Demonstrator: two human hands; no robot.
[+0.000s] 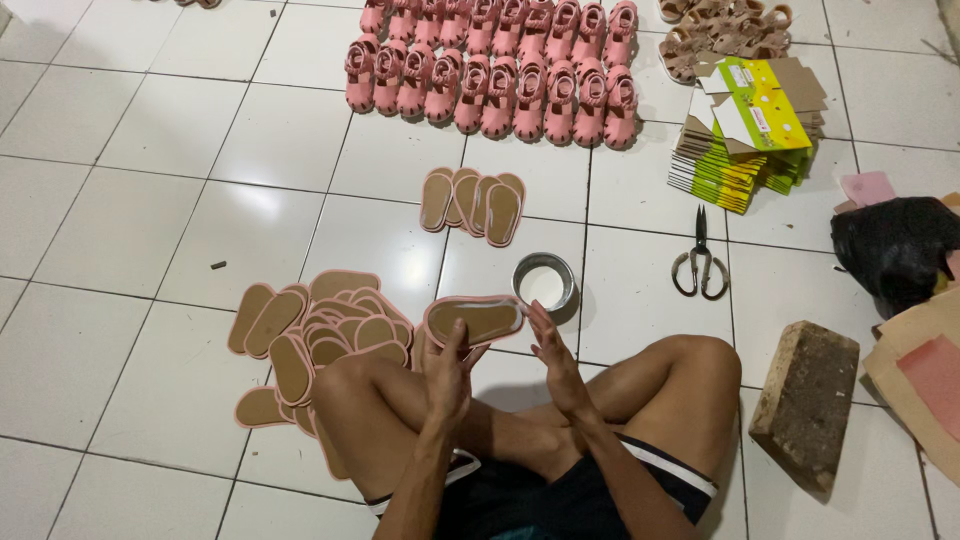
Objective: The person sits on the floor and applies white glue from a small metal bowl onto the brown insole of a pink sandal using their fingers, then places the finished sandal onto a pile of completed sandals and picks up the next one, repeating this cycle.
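I sit cross-legged on a white tiled floor. My left hand (446, 368) grips a small brown shoe insole with a pink rim (473, 320), held flat above my knees. My right hand (552, 352) is beside the insole's right end, fingers straight and together, touching or nearly touching its edge. Just beyond the insole stands a round metal tin (545, 283) with a pale inside. A loose heap of the same insoles (320, 335) lies by my left knee. A smaller fanned group of insoles (474, 206) lies farther out.
Rows of pink children's sandals (500, 70) stand at the far side, with beige sandals (722, 30) to their right. A stack of flattened green-yellow boxes (748, 130), scissors (700, 262), a brick-like block (806, 402), a black bag (895, 250) and cardboard sheets (925, 370) lie on the right.
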